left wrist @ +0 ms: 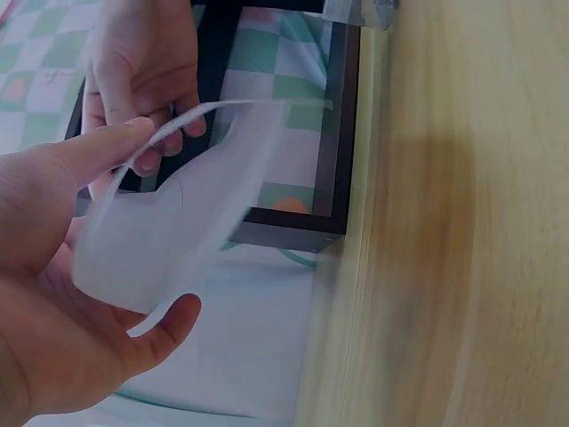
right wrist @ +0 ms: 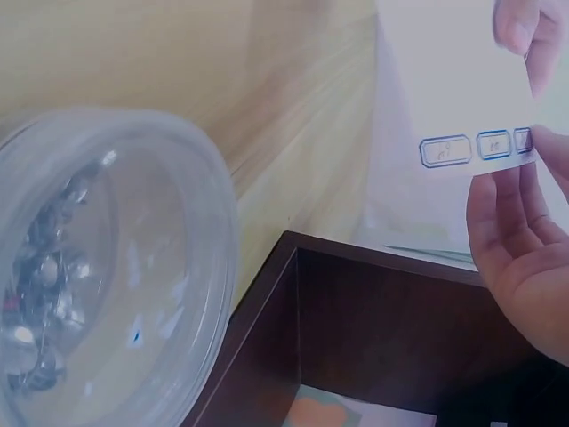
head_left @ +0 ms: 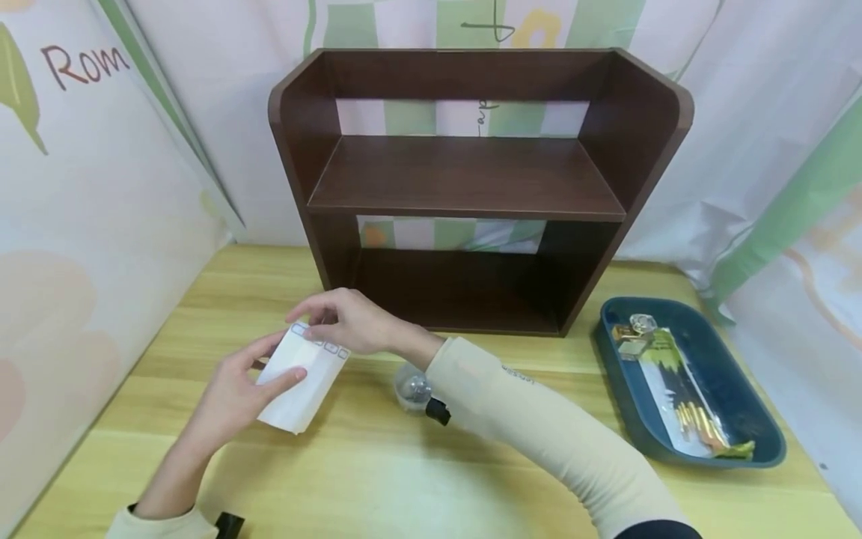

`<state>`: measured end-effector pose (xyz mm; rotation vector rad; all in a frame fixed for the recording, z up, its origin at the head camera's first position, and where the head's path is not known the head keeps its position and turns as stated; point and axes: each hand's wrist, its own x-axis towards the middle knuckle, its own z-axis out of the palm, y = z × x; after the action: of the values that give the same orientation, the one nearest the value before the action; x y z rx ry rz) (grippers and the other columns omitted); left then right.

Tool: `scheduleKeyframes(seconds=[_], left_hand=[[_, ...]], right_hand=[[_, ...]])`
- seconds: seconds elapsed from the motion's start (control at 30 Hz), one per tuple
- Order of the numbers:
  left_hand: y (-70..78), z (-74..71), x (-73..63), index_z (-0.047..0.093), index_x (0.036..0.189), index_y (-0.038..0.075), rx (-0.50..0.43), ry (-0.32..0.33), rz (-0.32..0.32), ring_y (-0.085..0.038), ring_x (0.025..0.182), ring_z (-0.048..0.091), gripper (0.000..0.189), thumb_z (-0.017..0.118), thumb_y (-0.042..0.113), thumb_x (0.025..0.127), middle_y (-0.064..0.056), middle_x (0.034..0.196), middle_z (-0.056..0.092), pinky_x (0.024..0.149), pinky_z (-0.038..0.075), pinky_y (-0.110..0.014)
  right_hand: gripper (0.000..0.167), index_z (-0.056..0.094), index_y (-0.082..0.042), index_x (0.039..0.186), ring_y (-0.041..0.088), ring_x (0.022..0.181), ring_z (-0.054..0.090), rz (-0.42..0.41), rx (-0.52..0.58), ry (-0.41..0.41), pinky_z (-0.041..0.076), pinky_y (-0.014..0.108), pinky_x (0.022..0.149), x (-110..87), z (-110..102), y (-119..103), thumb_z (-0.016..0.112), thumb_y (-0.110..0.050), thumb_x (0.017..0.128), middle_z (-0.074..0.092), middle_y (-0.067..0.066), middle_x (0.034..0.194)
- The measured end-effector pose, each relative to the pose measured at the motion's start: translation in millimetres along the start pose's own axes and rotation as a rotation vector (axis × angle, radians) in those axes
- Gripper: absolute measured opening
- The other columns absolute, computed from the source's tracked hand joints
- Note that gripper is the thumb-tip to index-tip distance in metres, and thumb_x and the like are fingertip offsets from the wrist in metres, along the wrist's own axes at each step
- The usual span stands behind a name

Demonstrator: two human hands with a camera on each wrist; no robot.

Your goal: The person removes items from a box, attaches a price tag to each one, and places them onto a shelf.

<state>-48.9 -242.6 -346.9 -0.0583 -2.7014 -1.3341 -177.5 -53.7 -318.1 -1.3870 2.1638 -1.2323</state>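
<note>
A white paper piece with a row of blue-framed boxes [head_left: 296,378] is held up over the table's left part, tilted. My left hand [head_left: 232,393] grips its lower left side, thumb across the front. In the left wrist view the white paper piece [left wrist: 169,231] bows into a hollow shape, my left hand [left wrist: 80,267] around it. My right hand [head_left: 353,322] pinches its upper, printed end; in the right wrist view the right hand's thumb lies by the boxes [right wrist: 444,151]. Below my right forearm stands a clear round container [head_left: 407,383] with shiny clear pieces inside, partly hidden by the sleeve.
A dark brown two-tier shelf [head_left: 465,176] stands at the back of the wooden table [head_left: 377,486]. To the right, a dark blue tray [head_left: 747,389] holds a small glass bottle with a faceted cap [head_left: 636,337] and a clear-wrapped brush set [head_left: 683,397]. Printed curtains hang around.
</note>
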Motion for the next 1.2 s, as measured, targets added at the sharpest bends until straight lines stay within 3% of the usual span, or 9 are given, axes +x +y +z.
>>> scheduleKeyframes(seconds=[0.23,0.47,0.67,1.2], left_hand=[[-1.5,3.6,-3.6,0.050,0.144,0.009,0.008,0.055,0.063,-0.034,0.105,0.061,0.064,0.080,0.019,0.088,-0.018,0.130,0.062,0.074,0.056,-0.039],[-3.8,11.1,-6.1,0.055,0.141,0.010,-0.013,0.141,0.138,-0.031,0.099,0.064,0.061,0.080,0.006,0.086,-0.018,0.125,0.063,0.063,0.058,-0.029],[-6.6,15.2,-4.0,0.063,0.132,0.007,0.064,0.203,0.227,-0.020,0.091,0.063,0.054,0.082,-0.001,0.082,-0.013,0.115,0.070,0.069,0.056,-0.026],[-5.3,15.3,-4.5,0.063,0.135,0.009,0.056,0.208,0.187,-0.027,0.093,0.065,0.054,0.081,0.005,0.084,-0.016,0.111,0.071,0.064,0.057,-0.025]], right_hand=[[0.026,0.072,-0.007,0.119,0.010,0.087,0.065,0.043,0.012,0.024,0.053,0.020,0.074,2.2,-2,2,0.068,-0.001,0.094,0.071,0.005,0.094],[0.024,0.071,-0.005,0.118,0.012,0.084,0.065,0.055,0.029,0.039,0.054,0.020,0.071,1.8,-3,1,0.068,-0.001,0.095,0.070,0.005,0.093],[0.024,0.072,-0.005,0.118,0.012,0.083,0.064,0.072,0.014,0.046,0.054,0.020,0.070,1.4,-4,2,0.068,-0.001,0.095,0.070,0.004,0.092],[0.020,0.073,-0.007,0.110,0.011,0.084,0.066,0.062,0.022,0.056,0.055,0.020,0.074,2.7,-4,6,0.069,0.001,0.093,0.072,0.005,0.093]])
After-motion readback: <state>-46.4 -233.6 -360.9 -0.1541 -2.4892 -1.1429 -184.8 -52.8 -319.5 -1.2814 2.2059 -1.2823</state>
